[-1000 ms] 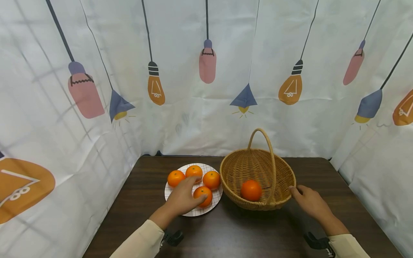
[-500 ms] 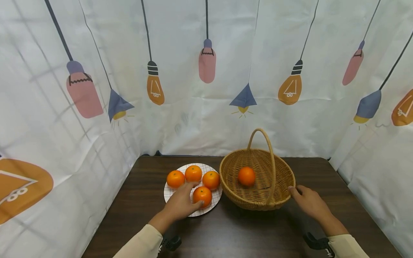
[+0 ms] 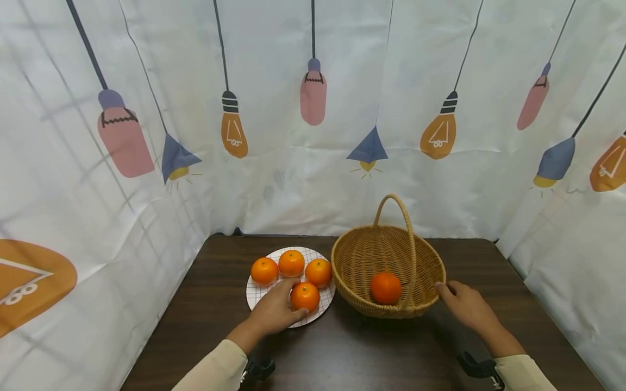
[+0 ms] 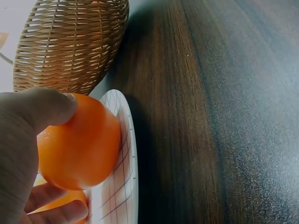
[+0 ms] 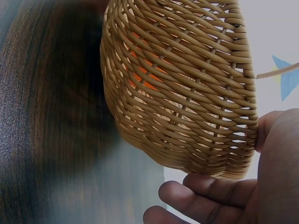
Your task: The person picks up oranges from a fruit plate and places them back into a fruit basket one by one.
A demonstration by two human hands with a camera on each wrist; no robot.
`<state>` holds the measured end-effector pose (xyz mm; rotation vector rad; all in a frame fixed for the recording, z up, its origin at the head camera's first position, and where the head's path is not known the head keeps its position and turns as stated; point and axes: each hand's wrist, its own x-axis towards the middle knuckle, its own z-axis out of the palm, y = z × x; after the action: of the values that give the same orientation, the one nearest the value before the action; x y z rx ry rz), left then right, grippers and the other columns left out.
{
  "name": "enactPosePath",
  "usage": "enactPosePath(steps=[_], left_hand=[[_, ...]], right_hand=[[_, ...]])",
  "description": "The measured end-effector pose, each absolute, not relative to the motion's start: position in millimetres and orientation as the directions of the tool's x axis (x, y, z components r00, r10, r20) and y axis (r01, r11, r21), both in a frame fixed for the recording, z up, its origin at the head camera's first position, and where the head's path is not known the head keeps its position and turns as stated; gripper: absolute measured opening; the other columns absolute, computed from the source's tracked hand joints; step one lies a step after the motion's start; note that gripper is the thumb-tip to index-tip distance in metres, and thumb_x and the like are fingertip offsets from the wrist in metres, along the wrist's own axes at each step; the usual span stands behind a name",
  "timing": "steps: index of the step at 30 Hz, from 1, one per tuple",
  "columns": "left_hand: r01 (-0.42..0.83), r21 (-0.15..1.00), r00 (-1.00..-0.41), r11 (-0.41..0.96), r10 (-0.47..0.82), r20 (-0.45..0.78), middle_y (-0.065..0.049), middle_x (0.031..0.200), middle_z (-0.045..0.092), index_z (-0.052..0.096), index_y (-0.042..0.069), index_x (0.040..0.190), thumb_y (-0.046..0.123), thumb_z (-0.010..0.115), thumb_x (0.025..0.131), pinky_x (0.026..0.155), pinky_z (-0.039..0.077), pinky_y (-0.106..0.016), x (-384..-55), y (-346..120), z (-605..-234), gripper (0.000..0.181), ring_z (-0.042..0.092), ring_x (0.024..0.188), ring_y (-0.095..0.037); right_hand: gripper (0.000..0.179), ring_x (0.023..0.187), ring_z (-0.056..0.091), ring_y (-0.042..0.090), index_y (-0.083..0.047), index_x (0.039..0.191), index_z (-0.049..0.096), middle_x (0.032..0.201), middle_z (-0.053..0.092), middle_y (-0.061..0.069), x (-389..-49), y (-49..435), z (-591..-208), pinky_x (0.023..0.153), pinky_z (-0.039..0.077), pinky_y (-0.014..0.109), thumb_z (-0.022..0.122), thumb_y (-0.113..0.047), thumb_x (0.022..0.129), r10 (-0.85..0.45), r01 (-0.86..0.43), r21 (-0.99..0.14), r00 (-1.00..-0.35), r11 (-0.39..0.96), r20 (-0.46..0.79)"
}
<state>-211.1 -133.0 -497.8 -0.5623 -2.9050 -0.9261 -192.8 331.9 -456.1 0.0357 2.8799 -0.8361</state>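
My left hand (image 3: 275, 309) grips the front orange (image 3: 305, 297) on a white checked plate (image 3: 258, 293). In the left wrist view the thumb (image 4: 51, 106) lies on that orange and other fingers curl at its far side. To the right, my right hand (image 3: 468, 305) holds the rim of a wicker basket (image 3: 357, 247), thumb at the rim and fingers against the outside weave. A single orange (image 3: 386, 288) lies low inside the basket, showing through the weave in the right wrist view. Part of the left hand's fingers is hidden behind the orange in the head view.
Other oranges sit on the plate: one at left (image 3: 264, 271), one at back (image 3: 291, 263), one at right (image 3: 318, 272) close to the basket. The basket's tall arched handle (image 3: 409, 233) stands upright. A dark wooden table (image 3: 352, 353) meets a white printed curtain (image 3: 274, 190) behind.
My left hand has come down and closed round the front orange. Inside the basket the orange rolled back, then forward again, ending slightly further right. The right hand has stayed at the rim.
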Motion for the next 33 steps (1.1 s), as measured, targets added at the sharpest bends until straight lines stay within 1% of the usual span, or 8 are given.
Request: enactPosePath(steps=[3, 10, 20, 26, 30, 33], left_hand=[[0.354, 0.554, -0.933, 0.754, 0.329, 0.148, -0.012, 0.133, 0.061, 0.054, 0.004, 0.140, 0.038, 0.084, 0.080, 0.102, 0.048, -0.051, -211.6, -133.2, -500.5, 0.076, 0.060, 0.118, -0.028], [0.346, 0.558, -0.936, 0.755, 0.320, 0.147, -0.012, 0.131, 0.063, 0.052, 0.004, 0.143, 0.039, 0.085, 0.079, 0.101, 0.048, -0.051, -213.0, -131.5, -505.8, 0.080, 0.061, 0.116, -0.028], [0.338, 0.556, -0.940, 0.760, 0.297, 0.166, -0.010, 0.134, 0.061, 0.056, 0.007, 0.140, 0.039, 0.085, 0.077, 0.102, 0.048, -0.049, -211.9, -129.4, -504.3, 0.076, 0.059, 0.118, -0.025], [0.339, 0.566, -0.940, 0.751, 0.295, 0.172, -0.009, 0.134, 0.061, 0.056, 0.007, 0.140, 0.040, 0.086, 0.078, 0.102, 0.048, -0.050, -210.9, -130.3, -498.6, 0.076, 0.059, 0.118, -0.026], [0.343, 0.591, -0.939, 0.730, 0.293, 0.182, -0.008, 0.134, 0.060, 0.057, 0.010, 0.139, 0.040, 0.087, 0.078, 0.101, 0.048, -0.050, -208.6, -130.4, -490.5, 0.074, 0.058, 0.118, -0.025], [0.352, 0.595, -0.935, 0.722, 0.289, 0.203, -0.006, 0.131, 0.060, 0.057, 0.013, 0.137, 0.040, 0.087, 0.077, 0.099, 0.050, -0.048, -208.1, -130.1, -483.2, 0.073, 0.059, 0.114, -0.023]], right_hand=[[0.081, 0.114, 0.058, 0.054, 0.015, 0.140, 0.048, 0.128, 0.059, 0.035, -192.5, 331.5, -456.8, 0.083, 0.052, 0.062, 0.034, -0.058, 0.107, -0.017, 0.064, -0.536, -0.989, 0.842, -0.144], [0.082, 0.113, 0.059, 0.052, 0.014, 0.141, 0.048, 0.128, 0.060, 0.034, -193.6, 332.7, -459.5, 0.082, 0.052, 0.062, 0.033, -0.059, 0.107, -0.013, 0.070, -0.543, -0.989, 0.837, -0.148], [0.082, 0.113, 0.059, 0.051, 0.013, 0.141, 0.048, 0.128, 0.060, 0.033, -196.2, 334.4, -463.7, 0.082, 0.052, 0.061, 0.033, -0.060, 0.107, -0.010, 0.068, -0.538, -0.990, 0.840, -0.140], [0.080, 0.113, 0.060, 0.050, 0.012, 0.140, 0.050, 0.127, 0.061, 0.031, -195.9, 334.3, -464.3, 0.082, 0.052, 0.060, 0.033, -0.060, 0.107, -0.014, 0.061, -0.541, -0.991, 0.839, -0.133], [0.081, 0.113, 0.060, 0.051, 0.013, 0.141, 0.049, 0.127, 0.061, 0.032, -195.6, 333.9, -463.6, 0.082, 0.052, 0.061, 0.033, -0.059, 0.107, -0.017, 0.059, -0.542, -0.991, 0.838, -0.134], [0.081, 0.114, 0.059, 0.052, 0.014, 0.141, 0.048, 0.128, 0.060, 0.034, -195.3, 333.6, -462.8, 0.082, 0.052, 0.062, 0.033, -0.058, 0.107, -0.021, 0.054, -0.543, -0.991, 0.838, -0.131]])
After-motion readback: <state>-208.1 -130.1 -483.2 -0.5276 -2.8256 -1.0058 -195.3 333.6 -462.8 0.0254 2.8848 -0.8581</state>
